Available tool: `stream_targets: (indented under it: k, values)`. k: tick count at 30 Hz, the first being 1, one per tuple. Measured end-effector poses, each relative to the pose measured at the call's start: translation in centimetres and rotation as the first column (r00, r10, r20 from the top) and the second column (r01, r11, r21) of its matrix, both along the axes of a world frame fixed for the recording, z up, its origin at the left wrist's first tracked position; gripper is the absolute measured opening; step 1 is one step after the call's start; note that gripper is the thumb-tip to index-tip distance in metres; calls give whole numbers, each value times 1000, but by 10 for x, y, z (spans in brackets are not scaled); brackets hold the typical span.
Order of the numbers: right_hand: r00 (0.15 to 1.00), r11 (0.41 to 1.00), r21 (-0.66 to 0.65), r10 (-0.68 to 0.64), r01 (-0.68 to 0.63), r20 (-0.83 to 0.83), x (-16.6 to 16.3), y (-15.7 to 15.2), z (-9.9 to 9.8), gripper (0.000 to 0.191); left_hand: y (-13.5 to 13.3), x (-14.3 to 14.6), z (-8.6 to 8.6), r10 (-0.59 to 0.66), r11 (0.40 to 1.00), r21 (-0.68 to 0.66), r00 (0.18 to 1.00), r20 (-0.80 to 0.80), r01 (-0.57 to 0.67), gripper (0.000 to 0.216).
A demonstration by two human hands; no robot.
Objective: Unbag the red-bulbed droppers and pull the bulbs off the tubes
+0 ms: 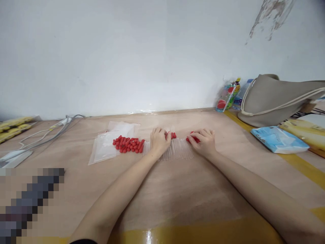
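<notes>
A row of thin clear tubes (177, 149) lies side by side on the table in front of me. My left hand (159, 141) rests over the left part of the row, its fingers curled and pinched at a small red rubber-looking bulb. Two or so more red bulbs (173, 135) show just right of its fingertips, at the tubes' far ends. At the row's right end my right hand (205, 141) is closed over several red bulbs (194, 139), partly hidden by the fingers. A heap of loose red bulbs (128, 144) lies to the left, partly on clear plastic bags (104, 147).
Cables (50, 132) and yellow packs (15, 127) are at the far left, with a blurred dark object (33, 200) nearer. To the right stand a drink bottle (228, 96), a grey bag (269, 101) and a blue tissue pack (279, 139). A wall (152, 61) bounds the back.
</notes>
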State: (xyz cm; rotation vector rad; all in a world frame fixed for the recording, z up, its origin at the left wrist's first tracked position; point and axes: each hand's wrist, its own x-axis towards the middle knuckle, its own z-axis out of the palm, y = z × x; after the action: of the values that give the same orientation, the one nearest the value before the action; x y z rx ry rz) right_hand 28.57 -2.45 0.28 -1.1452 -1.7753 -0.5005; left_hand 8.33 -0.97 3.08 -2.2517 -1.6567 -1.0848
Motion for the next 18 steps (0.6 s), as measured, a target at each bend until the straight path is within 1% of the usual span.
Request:
stream_targets:
  k: [2, 4, 7, 9, 10, 13, 18]
  values:
    - [999, 999, 13, 48, -48, -7, -2, -1, 0, 14, -14, -13, 3, -84, 996, 32, 995, 45, 82, 19]
    - [994, 994, 32, 108, -108, -1, -5, -5, 2, 14, -30, -31, 3, -190, 980, 63, 981, 47, 187, 16]
    - [975, 978, 29, 203, -206, 92, -16, -15, 7, 31, -54, -60, -2, -315, 947, 68, 949, -25, 316, 10]
    - [939, 958, -15, 284, -287, 192, -26, -23, 10, 43, -66, -76, -8, -352, 933, 54, 933, -77, 356, 8]
    - [914, 944, -39, 327, -328, 239, -32, -27, 11, 45, -70, -82, -11, -362, 929, 46, 927, -93, 368, 8]
    - [860, 911, -76, 407, -404, 308, -46, -37, 9, 38, -76, -90, -16, -389, 918, 38, 916, -96, 394, 9]
    - [862, 912, -99, 409, -398, 301, -56, -44, 4, 18, -77, -85, -15, -423, 901, 72, 903, -69, 428, 8]
